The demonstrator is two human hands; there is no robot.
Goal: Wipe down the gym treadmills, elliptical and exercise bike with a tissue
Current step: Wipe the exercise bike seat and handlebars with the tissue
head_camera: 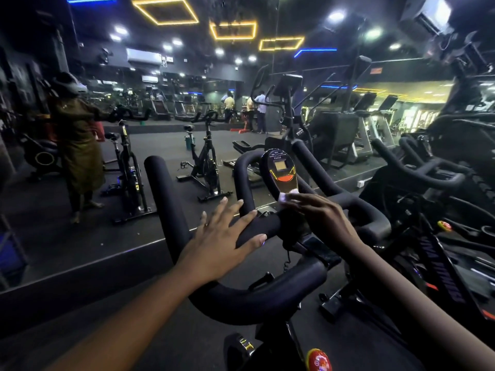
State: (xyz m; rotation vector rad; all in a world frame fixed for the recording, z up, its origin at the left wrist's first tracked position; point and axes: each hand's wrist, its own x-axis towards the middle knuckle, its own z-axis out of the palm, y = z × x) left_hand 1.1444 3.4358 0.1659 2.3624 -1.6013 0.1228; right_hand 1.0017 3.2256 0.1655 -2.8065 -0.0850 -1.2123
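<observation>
A black exercise bike stands right in front of me, its padded handlebar (166,199) curving round an oval console (281,170) with a small screen. My left hand (222,242) lies flat with straight fingers on the handlebar's middle bar. My right hand (318,215) presses a white tissue (288,196) against the lower end of the console; most of the tissue is hidden under the fingers.
A wall mirror (80,210) runs close ahead, reflecting a person, spin bikes and the gym floor. A second bike (417,172) stands close on the right. An elliptical (286,103) and treadmills (375,121) stand farther back right. A red knob (318,360) sits on the frame below.
</observation>
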